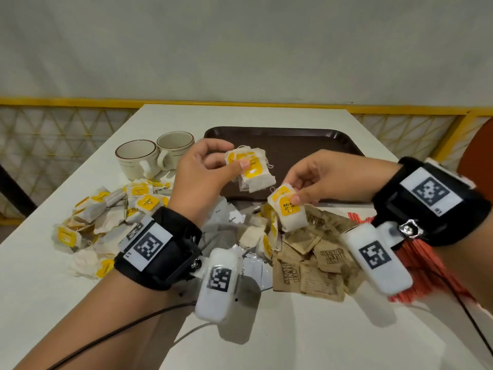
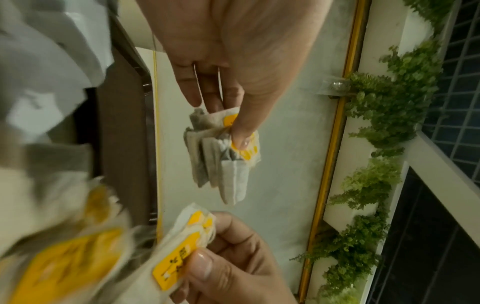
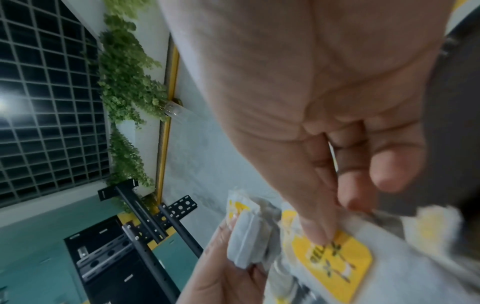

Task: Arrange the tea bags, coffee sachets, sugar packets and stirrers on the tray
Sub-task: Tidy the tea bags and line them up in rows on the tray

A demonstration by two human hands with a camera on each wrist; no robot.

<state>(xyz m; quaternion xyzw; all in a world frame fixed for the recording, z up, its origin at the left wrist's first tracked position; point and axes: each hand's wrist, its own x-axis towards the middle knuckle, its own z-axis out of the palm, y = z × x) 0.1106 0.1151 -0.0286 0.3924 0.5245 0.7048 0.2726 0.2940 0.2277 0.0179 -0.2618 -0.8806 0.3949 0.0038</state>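
Nearest, at five o'clock, brown sugar packets (image 1: 309, 265) and red stirrers (image 1: 424, 265) lie loose on the white table (image 1: 80, 316), with white coffee sachets (image 1: 229, 217) at centre and a heap of tea bags (image 1: 106, 217) at nine o'clock. Above them, the right hand (image 1: 328, 180) pinches two yellow-tagged tea bags (image 1: 289, 209) by thumb and fingertips, while the left hand (image 1: 202, 169) clamps a small stack of tea bags (image 1: 250, 169) over the brown tray (image 1: 306, 145) at twelve o'clock. They look feather-light, soft and crushable, with trailing strings likely to snag, so gripping across the flat tagged faces seems best.
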